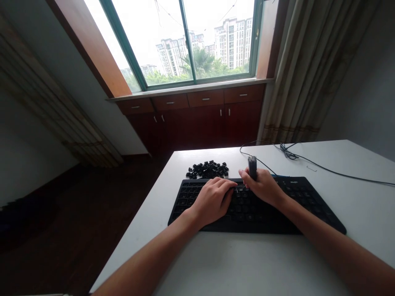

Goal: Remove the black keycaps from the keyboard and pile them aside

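Note:
A black computer keyboard (262, 224) lies across the white table, with bare key sockets showing in its left part. Over its middle, my left hand (214, 197) rests palm down, fingers stretched forward and the thumb apart. The left fingertips are near a small thin bright piece at the keys; I cannot make out what it is. My right hand (263, 187) is wrapped round a tool with a thick black handle (252, 167), held upright just right of my left fingertips. The tool's working end is mostly hidden by my fingers. Loose black keycaps (208, 168) lie piled behind the keyboard's left part.
A black cable (327, 166) with a bundled loop runs across the right rear of the white table (228, 263). Near it lies a small bent wire (311, 169). Beyond the table are a dark red cabinet (200, 125), a window and curtains (296, 74).

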`<state>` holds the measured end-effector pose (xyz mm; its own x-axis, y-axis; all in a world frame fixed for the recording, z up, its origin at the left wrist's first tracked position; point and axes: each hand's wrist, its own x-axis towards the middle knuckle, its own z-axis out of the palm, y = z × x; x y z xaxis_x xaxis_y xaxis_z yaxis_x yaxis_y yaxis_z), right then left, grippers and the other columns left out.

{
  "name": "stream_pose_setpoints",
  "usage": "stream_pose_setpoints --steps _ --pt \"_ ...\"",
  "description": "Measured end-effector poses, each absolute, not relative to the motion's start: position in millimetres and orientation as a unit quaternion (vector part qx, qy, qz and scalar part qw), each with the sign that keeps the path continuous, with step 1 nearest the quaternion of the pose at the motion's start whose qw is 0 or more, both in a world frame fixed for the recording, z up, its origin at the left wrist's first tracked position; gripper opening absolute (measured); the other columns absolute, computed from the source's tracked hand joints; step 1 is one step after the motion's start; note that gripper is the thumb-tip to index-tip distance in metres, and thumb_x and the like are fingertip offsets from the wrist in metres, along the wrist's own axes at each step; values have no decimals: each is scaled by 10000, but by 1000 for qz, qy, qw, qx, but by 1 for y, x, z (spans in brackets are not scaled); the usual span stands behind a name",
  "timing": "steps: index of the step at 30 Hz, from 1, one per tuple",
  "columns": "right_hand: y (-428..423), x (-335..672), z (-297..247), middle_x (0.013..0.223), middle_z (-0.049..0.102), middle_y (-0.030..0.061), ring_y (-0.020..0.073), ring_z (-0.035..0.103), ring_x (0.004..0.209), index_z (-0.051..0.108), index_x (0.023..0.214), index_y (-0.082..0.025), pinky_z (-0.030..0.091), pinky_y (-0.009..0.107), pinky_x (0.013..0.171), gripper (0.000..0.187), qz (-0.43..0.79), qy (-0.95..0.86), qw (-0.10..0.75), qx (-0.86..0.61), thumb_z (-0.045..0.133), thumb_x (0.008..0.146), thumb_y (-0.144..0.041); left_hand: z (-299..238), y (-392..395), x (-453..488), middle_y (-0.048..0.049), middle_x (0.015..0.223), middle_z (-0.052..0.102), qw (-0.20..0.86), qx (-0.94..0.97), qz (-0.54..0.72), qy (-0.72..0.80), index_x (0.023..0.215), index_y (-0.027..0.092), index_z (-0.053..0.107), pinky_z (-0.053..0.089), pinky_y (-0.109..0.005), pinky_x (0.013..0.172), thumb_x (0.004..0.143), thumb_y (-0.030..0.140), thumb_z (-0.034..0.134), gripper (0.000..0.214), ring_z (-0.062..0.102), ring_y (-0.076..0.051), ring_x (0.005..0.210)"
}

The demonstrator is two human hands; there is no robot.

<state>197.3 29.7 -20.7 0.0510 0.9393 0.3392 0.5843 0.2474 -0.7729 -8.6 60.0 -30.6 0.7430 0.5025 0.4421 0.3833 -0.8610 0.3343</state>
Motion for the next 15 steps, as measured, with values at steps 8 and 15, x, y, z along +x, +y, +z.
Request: stream_pose_setpoints --steps 8,15 --pt "26 192 -24 597 562 -14 175 545 601 568 659 -216 431 305 641 431 223 -634 484 -560 541 970 -514 -30 60 -10 -62 1195 702 112 930 261 232 1215 216 616 530 -464 966 998 194 482 256 624 -257 1071" --pt "30 179 -26 797 691 43 207 655 783 631 789 -197 516 327 788 418 307 -587 549 -510 519 982 -550 -28 60 -8 -59 1201 699 113 931 254 237 1234 213 600 528 -459 973 991 185 486 270 617 -256 1079"
